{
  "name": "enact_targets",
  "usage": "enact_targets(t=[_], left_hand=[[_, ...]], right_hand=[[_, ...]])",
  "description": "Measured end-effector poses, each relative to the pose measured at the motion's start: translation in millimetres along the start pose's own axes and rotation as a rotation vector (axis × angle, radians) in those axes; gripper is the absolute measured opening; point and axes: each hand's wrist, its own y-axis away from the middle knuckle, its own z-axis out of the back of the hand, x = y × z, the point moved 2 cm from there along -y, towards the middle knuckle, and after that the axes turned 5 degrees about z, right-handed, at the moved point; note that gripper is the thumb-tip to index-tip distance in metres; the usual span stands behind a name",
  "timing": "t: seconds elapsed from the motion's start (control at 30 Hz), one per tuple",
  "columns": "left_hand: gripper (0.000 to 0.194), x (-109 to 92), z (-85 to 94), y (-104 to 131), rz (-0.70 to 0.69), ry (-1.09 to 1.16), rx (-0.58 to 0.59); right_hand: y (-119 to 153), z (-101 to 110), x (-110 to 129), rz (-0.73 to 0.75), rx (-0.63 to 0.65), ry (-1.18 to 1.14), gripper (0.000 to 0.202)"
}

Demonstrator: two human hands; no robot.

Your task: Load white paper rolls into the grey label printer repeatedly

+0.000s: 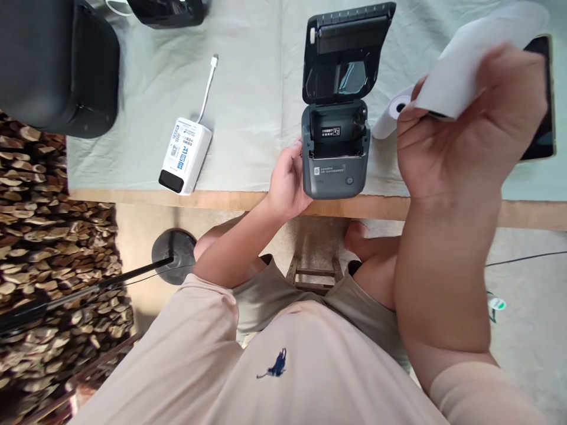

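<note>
My left hand grips the left side of a small dark grey portable printer at the table's front edge. The printer's lid stands open, and its paper compartment shows bare inside, with a small label on the back wall. Up at the right, my right hand is closed on a curled length of white paper, partly blurred. Whether the paper is still wound on a roll is hard to see. A white paper roll lies on the cloth between the printer and my right hand.
On the cloth-covered table, a white power bank with a short cable lies to the left. A black case and another black object stand at the far left. Behind my right hand lies a phone. A stand's round base is on the floor.
</note>
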Motion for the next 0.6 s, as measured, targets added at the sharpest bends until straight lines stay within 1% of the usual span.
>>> enact_targets(t=[0.1,0.13,0.17,0.2,0.23,0.3,0.37,0.4,0.43,0.47,0.5,0.57,0.6], left_hand=[[0.036,0,0.0,0,-0.005,-0.03,0.019],[0.036,1,0.1,0,0.0,-0.035,0.012],[0.034,1,0.2,0,0.006,-0.034,0.001],[0.032,1,0.3,1,0.01,-0.025,-0.01],[0.03,1,0.3,1,0.013,-0.008,-0.02],[0.028,1,-0.1,1,0.021,0.028,-0.028],[0.028,1,-0.8,1,0.025,0.045,-0.016],[0.028,1,-1.0,1,0.025,0.051,-0.008],[0.028,1,-1.1,1,0.024,0.057,-0.003],[0.027,1,-0.9,1,0.024,0.065,0.0],[0.027,1,-0.6,0,0.025,0.071,0.0],[0.027,1,0.4,0,0.029,0.058,-0.003],[0.027,1,0.9,-1,0.029,0.039,-0.003]], right_hand=[[8,-13,6,0.128,0.058,-0.015,0.06],[10,-17,8,0.155,0.09,0.01,0.062],[12,-20,11,0.152,0.12,0.034,0.062],[12,-22,13,0.109,0.137,0.045,0.059],[12,-23,15,0.035,0.125,0.032,0.054],[10,-24,18,-0.158,0.056,-0.038,0.042],[9,-22,20,-0.29,0.015,-0.084,0.048],[9,-20,21,-0.311,0.021,-0.079,0.05],[10,-18,20,-0.291,0.039,-0.063,0.046],[11,-17,20,-0.24,0.071,-0.038,0.04],[13,-15,19,-0.155,0.102,-0.009,0.039],[19,-13,18,0.071,0.174,0.083,0.049],[22,-14,18,0.167,0.215,0.154,0.05]])
